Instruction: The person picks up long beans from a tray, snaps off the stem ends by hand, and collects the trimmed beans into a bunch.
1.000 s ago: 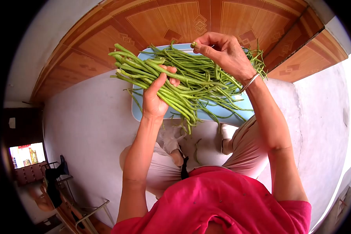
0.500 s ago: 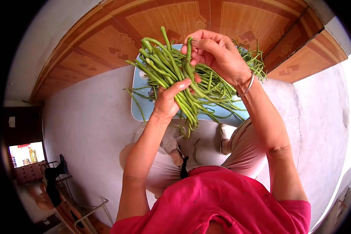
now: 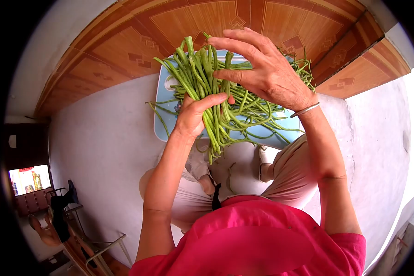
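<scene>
The left hand (image 3: pixel 191 117) is grasping a thick bundle of long, slender green beans (image 3: pixel 198 76) around the middle, its thumb lying across the front while the paler cut-looking ends are pointing up and the thin tails are drooping below the fist. The right hand (image 3: pixel 271 71), wearing a silvery metal bangle (image 3: pixel 305 110), is hovering beside the upper ends with its fingers released and spread; whether the thumb tip is just brushing a bean is impossible to tell. More loose green beans (image 3: pixel 262 109) are lying in a tangled heap behind and beside the bundle, on a light blue tabletop (image 3: pixel 293 123). The upper ends are standing at uneven heights and fanning apart, so good handling is depending on the left hand gripping firmly enough to stop beans sliding, yet not so tightly that it is bruising or snapping them. The right fingers are best working from the tips, closing lightly on one end at a time, since a broad sweep is risking bent neighbours. Holding the bundle over the tabletop is wise, as the tails are hanging past its near edge, close to a clear plastic bag (image 3: pixel 198 164), and any slipping strand is likely to be dropping toward the floor.
</scene>
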Demonstrator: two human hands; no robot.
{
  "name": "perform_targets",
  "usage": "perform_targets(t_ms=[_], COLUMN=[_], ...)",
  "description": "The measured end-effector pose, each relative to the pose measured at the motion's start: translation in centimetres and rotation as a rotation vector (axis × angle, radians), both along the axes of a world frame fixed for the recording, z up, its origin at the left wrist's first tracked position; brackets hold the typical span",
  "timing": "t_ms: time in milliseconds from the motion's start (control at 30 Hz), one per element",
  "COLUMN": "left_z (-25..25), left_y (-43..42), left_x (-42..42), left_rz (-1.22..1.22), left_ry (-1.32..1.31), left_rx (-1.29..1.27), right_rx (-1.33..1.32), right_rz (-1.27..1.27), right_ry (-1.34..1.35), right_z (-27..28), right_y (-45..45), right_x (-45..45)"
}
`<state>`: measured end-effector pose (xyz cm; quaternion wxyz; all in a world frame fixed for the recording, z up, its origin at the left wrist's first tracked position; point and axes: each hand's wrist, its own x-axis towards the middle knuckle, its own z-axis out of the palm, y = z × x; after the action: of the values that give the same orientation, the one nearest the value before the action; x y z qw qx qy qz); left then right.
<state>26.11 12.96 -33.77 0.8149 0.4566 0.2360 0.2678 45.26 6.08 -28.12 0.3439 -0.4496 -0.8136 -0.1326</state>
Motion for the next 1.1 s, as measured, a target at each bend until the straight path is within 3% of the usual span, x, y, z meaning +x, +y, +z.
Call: perform_targets(t_ms=[300,600,833,967,1100], left_z=[-0.6,-0.9,-0.8,-1.3,-1.4], left_y=[1.0,1.4,0.5,1.5,1.6], left_x=[-0.5,-0.7,0.2,-0.1,0.0], left_rz=[-0.001,0.018,0.218,0.149,0.153], left_ry=[0.011,0.007,-0.065,-0.037,-0.057], left_rx=[-0.019,-0.034,-0.023,0.03,0.082], right_rx=[0.079,0.127,0.083,-0.071,-0.155], right_rz=[-0.078,-0.123,-0.387,-0.45,-0.489], right_ry=[-0.248,-0.279,0.033,0.31,0.419], right_z=[-1.1,-2.2,-5.3,-6.0,-6.2], right_y=[0.0,0.4,1.2,1.8,2.0], right_x=[0.5,-0.1,-3.4,-3.6,-3.7])
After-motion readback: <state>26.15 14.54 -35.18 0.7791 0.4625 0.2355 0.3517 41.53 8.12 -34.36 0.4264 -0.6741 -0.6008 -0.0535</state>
